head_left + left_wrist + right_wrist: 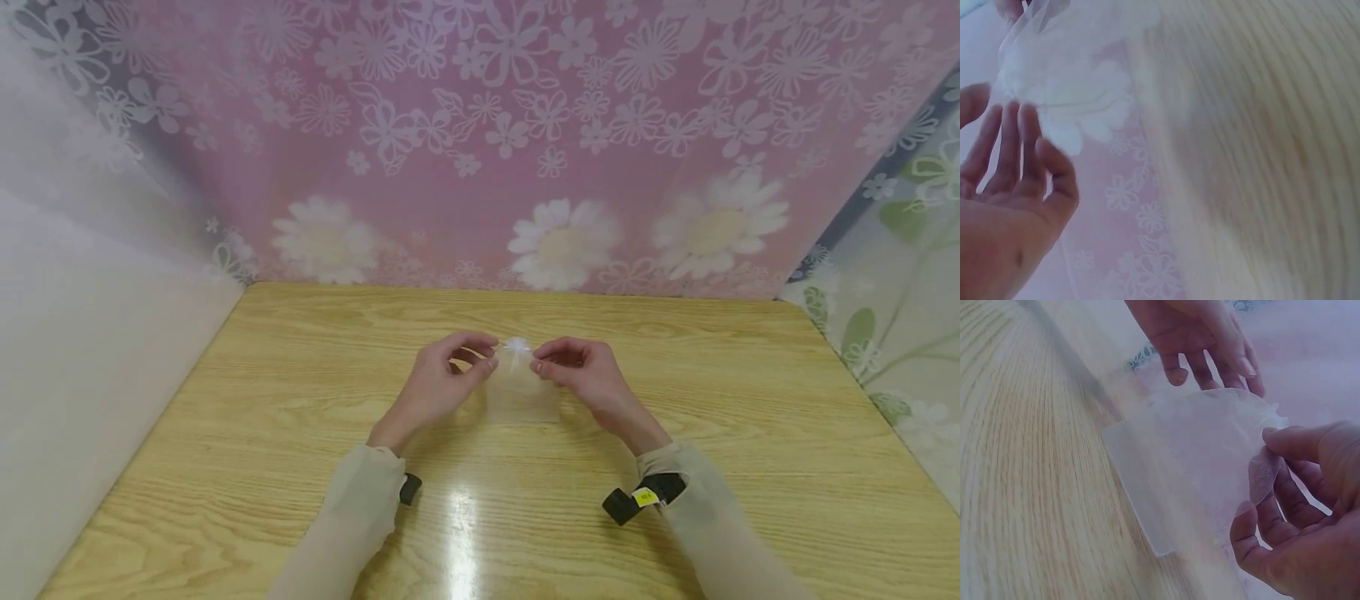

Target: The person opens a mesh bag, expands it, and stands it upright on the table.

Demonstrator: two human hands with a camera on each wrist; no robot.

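Observation:
A small sheer white drawstring bag [523, 398] hangs between the two hands, its top gathered into a bright ruffle [517, 343]. The left hand [448, 367] pinches at the left of the gathered neck, thumb and index tips close together, with the other fingers spread behind. On the opposite side, the right hand [585, 367] pinches the neck edge between thumb and fingers. In the right wrist view the see-through bag [1179, 469] spreads out flat, its lower edge toward the table. A thin cord line crosses the bag [1079, 81] in the left wrist view.
The wood-grain table [262, 400] lies beneath the hands, with a glare spot near its front. A pink flowered cloth [450, 167] stands behind it. Pale cloth hangs on the left and leafy patterned cloth on the right. Black wrist cameras [621, 505] sit at the sleeves.

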